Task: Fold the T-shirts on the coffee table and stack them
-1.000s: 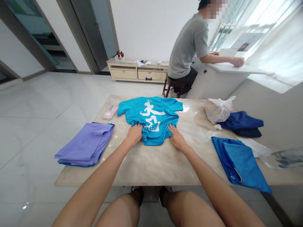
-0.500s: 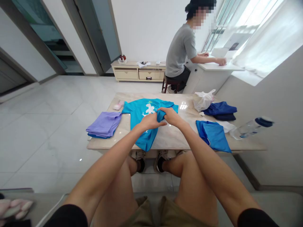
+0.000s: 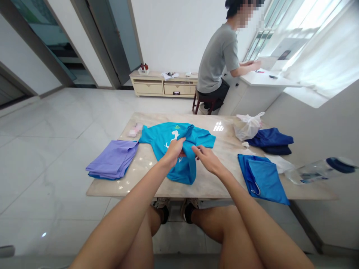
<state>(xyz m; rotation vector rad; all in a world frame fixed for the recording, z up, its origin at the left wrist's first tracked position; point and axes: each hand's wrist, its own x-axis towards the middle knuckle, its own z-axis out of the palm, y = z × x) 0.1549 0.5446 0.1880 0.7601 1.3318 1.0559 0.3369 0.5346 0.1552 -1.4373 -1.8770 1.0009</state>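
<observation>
A bright blue T-shirt (image 3: 159, 140) with a white print lies across the middle of the table, its right side lifted and folding over. My left hand (image 3: 174, 152) grips the raised cloth near the print, thumb on top and the other fingers partly hidden beneath. On the right edge of the lifted fold, my right hand (image 3: 206, 157) pinches the fabric between thumb and fingers. The shirt's lower part hangs in a loop close to the table's front edge. One sleeve points left and the other lies flat to the right.
The stone-look table (image 3: 140, 186) bears a purple folded stack (image 3: 112, 158) at left. Right of the shirt are a blue folded garment (image 3: 266, 177), navy clothes (image 3: 272, 140), a white plastic bag (image 3: 248, 127) and a lying clear bottle (image 3: 314, 173). Beyond, a person (image 3: 217, 59) sits at a white counter.
Both hands have moved slightly toward me, pulling the shirt's right side up and over part of the print. The view has tilted. The seated person's hands have lifted off the counter.
</observation>
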